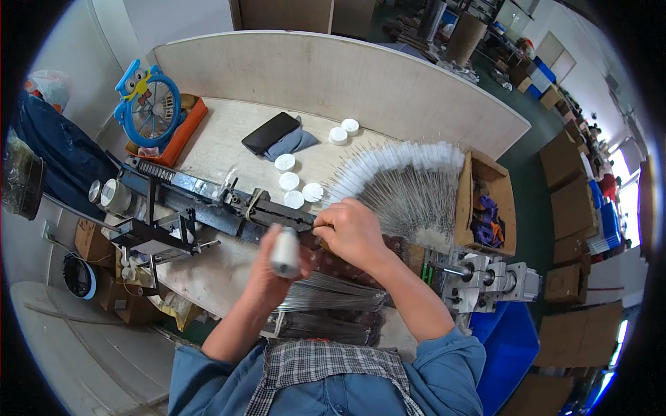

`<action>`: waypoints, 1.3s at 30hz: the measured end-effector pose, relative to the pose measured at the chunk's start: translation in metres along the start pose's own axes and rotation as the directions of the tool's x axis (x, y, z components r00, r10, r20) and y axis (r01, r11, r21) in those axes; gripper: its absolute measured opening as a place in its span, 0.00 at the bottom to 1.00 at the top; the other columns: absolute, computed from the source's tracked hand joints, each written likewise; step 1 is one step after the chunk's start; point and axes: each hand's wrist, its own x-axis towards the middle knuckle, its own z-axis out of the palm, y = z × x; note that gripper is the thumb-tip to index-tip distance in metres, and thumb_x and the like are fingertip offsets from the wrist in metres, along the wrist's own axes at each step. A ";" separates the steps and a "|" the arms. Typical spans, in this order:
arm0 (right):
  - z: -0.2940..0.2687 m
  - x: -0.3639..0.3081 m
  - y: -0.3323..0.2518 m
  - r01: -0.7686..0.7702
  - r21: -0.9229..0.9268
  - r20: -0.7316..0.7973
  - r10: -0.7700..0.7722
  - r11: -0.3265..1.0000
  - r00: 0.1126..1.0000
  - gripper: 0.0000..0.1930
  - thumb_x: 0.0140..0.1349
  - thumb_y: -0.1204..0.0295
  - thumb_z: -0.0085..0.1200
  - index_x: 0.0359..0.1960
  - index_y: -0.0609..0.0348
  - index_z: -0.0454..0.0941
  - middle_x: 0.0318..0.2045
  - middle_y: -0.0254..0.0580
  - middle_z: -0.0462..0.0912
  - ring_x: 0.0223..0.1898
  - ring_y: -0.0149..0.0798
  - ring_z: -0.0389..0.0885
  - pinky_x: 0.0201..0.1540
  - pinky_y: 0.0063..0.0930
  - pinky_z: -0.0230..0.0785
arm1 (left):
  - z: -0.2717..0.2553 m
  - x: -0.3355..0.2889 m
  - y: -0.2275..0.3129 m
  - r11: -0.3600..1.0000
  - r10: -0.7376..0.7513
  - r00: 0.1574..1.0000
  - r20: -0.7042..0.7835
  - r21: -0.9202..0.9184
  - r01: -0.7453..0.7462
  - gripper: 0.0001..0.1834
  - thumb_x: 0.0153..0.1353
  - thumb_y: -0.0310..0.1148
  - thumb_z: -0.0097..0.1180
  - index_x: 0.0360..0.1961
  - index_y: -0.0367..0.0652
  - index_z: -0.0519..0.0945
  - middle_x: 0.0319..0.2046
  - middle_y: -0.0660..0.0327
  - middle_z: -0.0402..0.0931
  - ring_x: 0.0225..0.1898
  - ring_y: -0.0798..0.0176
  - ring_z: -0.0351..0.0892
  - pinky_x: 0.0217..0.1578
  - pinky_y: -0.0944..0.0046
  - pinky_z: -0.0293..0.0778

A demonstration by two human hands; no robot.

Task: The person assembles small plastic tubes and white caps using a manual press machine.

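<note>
My left hand [262, 274] is wrapped round a white cylinder [285, 254], smeared by motion, its kind unclear. To its right, my right hand [352, 232] has thumb and forefinger pinched together at the right end of a long dark metal bench fixture [229, 201]. Whatever lies in that pinch is too small to make out. Just beyond this hand spreads a fan of thin wire-stemmed brushes with white tips [395, 166]. Bundles of thin metal wires [326, 295] lie below my hands, close to my checked apron.
Several round white discs [289, 182], a black phone [270, 133] and a grey cloth lie behind the fixture. A blue toy-shaped fan [149, 104] stands in an orange tray. On the right are a wooden box [510, 201], a metal spindle unit [492, 283] and a blue bin [510, 347].
</note>
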 end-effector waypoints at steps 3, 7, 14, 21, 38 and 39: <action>-0.002 0.002 0.000 -0.060 0.004 0.013 0.060 0.998 0.998 0.05 0.46 0.69 0.63 0.23 0.55 0.83 0.24 0.37 0.82 0.32 0.42 0.77 0.35 0.36 0.70 | -0.018 0.023 -0.022 0.661 0.063 0.991 0.119 0.739 -0.131 0.27 0.56 0.55 0.59 0.19 0.38 0.84 0.16 0.62 0.78 0.18 0.66 0.76 0.24 0.67 0.72; -0.003 0.001 -0.001 -0.057 -0.045 0.053 0.060 0.997 0.997 0.05 0.47 0.68 0.61 0.24 0.54 0.84 0.24 0.38 0.82 0.32 0.43 0.77 0.35 0.37 0.70 | -0.023 0.021 -0.007 0.192 0.198 0.980 0.003 0.980 -0.042 0.29 0.46 0.60 0.63 0.17 0.39 0.83 0.12 0.58 0.75 0.16 0.64 0.75 0.22 0.65 0.69; 0.003 0.000 0.008 -0.008 -0.010 0.015 0.008 1.000 1.000 0.05 0.46 0.68 0.61 0.24 0.54 0.84 0.25 0.38 0.82 0.34 0.43 0.78 0.36 0.38 0.71 | -0.024 0.024 -0.021 0.447 0.244 0.970 0.012 0.886 -0.123 0.25 0.53 0.48 0.65 0.17 0.31 0.79 0.13 0.62 0.74 0.18 0.71 0.74 0.19 0.68 0.69; 0.003 -0.001 0.005 -0.047 -0.013 0.031 0.047 0.999 0.998 0.06 0.47 0.68 0.60 0.25 0.55 0.84 0.27 0.38 0.83 0.35 0.43 0.78 0.38 0.38 0.72 | 0.025 -0.005 -0.016 0.992 -0.044 0.994 0.097 0.121 0.032 0.18 0.61 0.42 0.58 0.26 0.36 0.78 0.25 0.58 0.79 0.19 0.68 0.75 0.17 0.71 0.71; -0.003 -0.017 0.004 0.101 -0.135 -0.107 -0.116 0.986 0.987 0.07 0.48 0.69 0.60 0.29 0.55 0.83 0.27 0.35 0.81 0.33 0.43 0.76 0.36 0.38 0.70 | -0.007 0.026 -0.056 0.948 0.211 0.977 0.021 0.240 -0.210 0.10 0.54 0.31 0.59 0.20 0.39 0.73 0.18 0.65 0.73 0.21 0.69 0.71 0.25 0.66 0.69; -0.009 -0.021 0.004 0.141 -0.219 -0.167 -0.179 0.966 0.969 0.07 0.49 0.70 0.60 0.31 0.55 0.82 0.28 0.34 0.81 0.33 0.42 0.76 0.35 0.38 0.70 | -0.010 0.030 -0.055 0.946 0.215 0.976 0.016 0.245 -0.213 0.10 0.54 0.31 0.59 0.20 0.39 0.73 0.18 0.65 0.73 0.21 0.69 0.71 0.25 0.66 0.69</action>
